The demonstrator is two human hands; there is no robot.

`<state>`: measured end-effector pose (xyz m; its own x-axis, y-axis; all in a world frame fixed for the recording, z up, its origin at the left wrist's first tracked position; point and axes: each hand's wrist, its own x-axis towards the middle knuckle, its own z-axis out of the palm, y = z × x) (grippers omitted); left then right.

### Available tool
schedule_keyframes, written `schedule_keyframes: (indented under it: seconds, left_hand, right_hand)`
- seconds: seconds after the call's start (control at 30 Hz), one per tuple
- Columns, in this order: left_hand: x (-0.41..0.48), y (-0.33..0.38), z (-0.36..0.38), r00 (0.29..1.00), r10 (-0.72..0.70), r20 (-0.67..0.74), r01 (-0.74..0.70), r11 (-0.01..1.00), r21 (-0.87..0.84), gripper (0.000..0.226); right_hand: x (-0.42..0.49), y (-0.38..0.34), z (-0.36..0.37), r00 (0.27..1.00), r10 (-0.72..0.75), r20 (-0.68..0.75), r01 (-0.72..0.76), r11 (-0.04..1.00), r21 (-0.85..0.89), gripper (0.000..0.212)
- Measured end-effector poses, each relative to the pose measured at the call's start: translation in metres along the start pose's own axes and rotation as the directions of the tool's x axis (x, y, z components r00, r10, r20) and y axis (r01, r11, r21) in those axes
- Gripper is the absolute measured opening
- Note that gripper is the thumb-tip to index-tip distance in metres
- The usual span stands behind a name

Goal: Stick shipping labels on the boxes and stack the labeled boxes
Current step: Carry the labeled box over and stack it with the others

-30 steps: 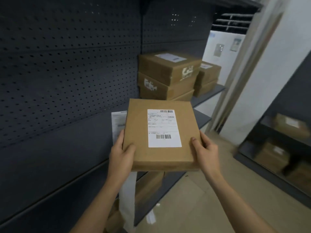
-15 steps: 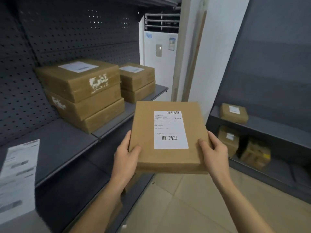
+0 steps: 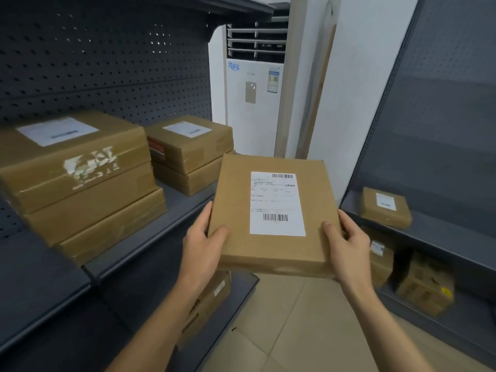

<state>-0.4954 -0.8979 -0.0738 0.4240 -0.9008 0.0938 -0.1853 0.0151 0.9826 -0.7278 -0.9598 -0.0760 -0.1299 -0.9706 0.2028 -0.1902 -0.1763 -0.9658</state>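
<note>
I hold a flat brown cardboard box [image 3: 233, 205] in the air in front of me, with a white shipping label [image 3: 276, 204] stuck on its top. My left hand [image 3: 204, 240] grips its near left corner, thumb on top. My right hand [image 3: 346, 242] grips the near right corner the same way. To the left, on the dark shelf [image 3: 150, 229], stands a stack of three labelled boxes [image 3: 80, 181]. Behind it is a stack of two labelled boxes [image 3: 190, 154], just beyond the far left edge of the held box.
A white standing air conditioner [image 3: 252, 103] is at the aisle's end. The right-hand shelving [image 3: 442, 130] holds a small labelled box [image 3: 385, 208] and more boxes [image 3: 424, 285] below. Another box [image 3: 212, 299] lies on the lower left shelf. Tiled floor [image 3: 295, 331] runs between.
The view has swung right along the shelf, so both stacks are now close on the left. The label sheets on the shelf have left the view. Both hands keep the same grip on the box.
</note>
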Motion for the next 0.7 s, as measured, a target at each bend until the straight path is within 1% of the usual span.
schedule_keyframes:
  seconds: [0.1,0.17,0.23,0.33,0.43,0.57,0.7]
  left_hand:
    - [0.044,0.01,0.006,0.998,0.026,-0.064,-0.028,0.999,-0.03,0.059]
    - [0.071,0.02,0.008,0.994,0.05,-0.096,-0.054,0.998,-0.043,0.057]
    - [0.097,0.029,0.01,0.991,0.08,-0.11,-0.084,0.996,-0.032,0.053]
    - [0.131,0.036,0.011,0.979,0.099,-0.18,-0.103,0.995,-0.015,0.054]
    - [0.154,0.042,0.013,0.965,0.125,-0.231,-0.125,0.992,0.017,0.051]
    - [0.179,0.046,0.018,0.934,0.148,-0.326,-0.142,0.989,0.042,0.053]
    - [0.2,0.051,0.025,0.865,0.156,-0.476,-0.129,0.988,0.089,0.054]
  right_hand:
    - [0.048,-0.009,0.02,0.999,-0.033,0.038,0.032,0.999,0.015,0.034]
    - [0.078,-0.02,0.033,0.995,-0.064,0.072,0.062,0.997,0.038,0.029]
    - [0.107,-0.031,0.046,0.99,-0.107,0.093,0.102,0.994,0.049,0.027]
    - [0.146,-0.041,0.063,0.98,-0.157,0.119,0.151,0.987,0.06,0.028]
    - [0.18,-0.045,0.082,0.969,-0.192,0.158,0.175,0.978,0.114,0.03]
    - [0.227,-0.045,0.107,0.949,-0.211,0.233,0.17,0.968,0.185,0.031]
    - [0.273,-0.045,0.132,0.907,-0.251,0.339,0.168,0.952,0.255,0.03]
